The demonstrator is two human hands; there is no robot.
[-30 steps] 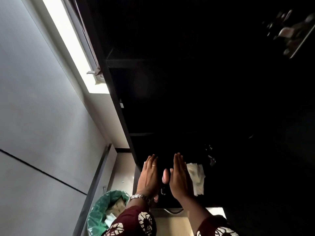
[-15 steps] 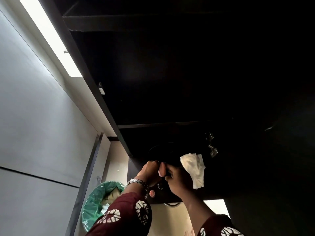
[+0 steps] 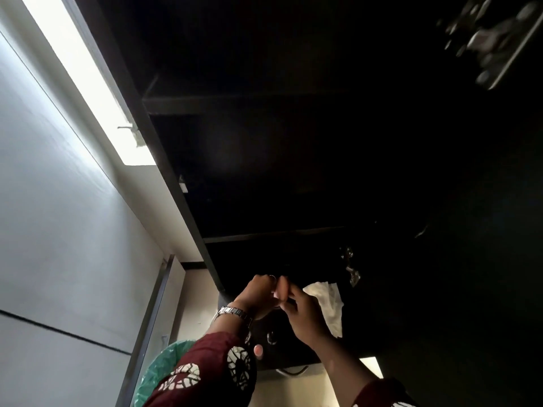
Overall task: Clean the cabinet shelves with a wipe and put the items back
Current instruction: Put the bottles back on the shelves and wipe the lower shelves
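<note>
A: Head view, the only one. We are looking up into a dark cabinet (image 3: 293, 177) with its shelves (image 3: 264, 237) stacked above. Both hands are meeting at the lowest opening.

B: Fingers?

A: The left hand (image 3: 258, 295) is curling into a fist, knuckles up; a watch (image 3: 233, 312) is sitting on that wrist. The right hand (image 3: 302, 312) is closing its fingers too, touching the left. We are judging that both are gripping one dark item (image 3: 273, 333) between them, but it is too dark to name it.

B: Why two hands?

A: We are reading it as steadying the item at the shelf edge, likely for lifting it in or out. Which of the two we cannot tell.

B: And the wipe?

A: The wipe (image 3: 327, 306) is lying crumpled on the low shelf, just beside the right hand and partly behind it. Neither hand is holding it. We are judging it parked there within reach.

B: Anything else?

A: A bin (image 3: 158, 368) with a green liner is standing below left.

B: Writing, brands?

A: We are finding none legible anywhere, the watch face included.
</note>
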